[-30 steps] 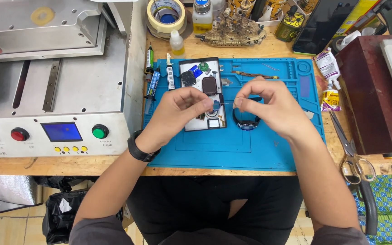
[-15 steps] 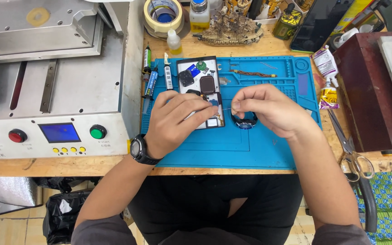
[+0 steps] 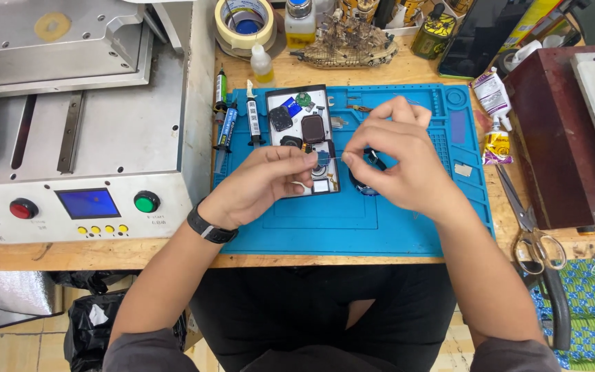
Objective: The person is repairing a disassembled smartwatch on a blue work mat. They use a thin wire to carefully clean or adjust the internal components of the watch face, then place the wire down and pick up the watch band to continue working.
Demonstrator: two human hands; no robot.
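Both hands are mid small-part work over the blue mat (image 3: 394, 234): left hand (image 3: 270, 182) & right hand (image 3: 397, 162) pinch a thin wire (image 3: 335, 158) tight between them, just above the dark parts tray (image 3: 275, 96), so next needs slow, steady fingers.

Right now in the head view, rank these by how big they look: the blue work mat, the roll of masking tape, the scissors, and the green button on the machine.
1. Blue work mat, by far.
2. Scissors and roll of masking tape: too alike to rank; the scissors are long and thin, the tape is cut off by the frame edge.
3. Green button, smallest.
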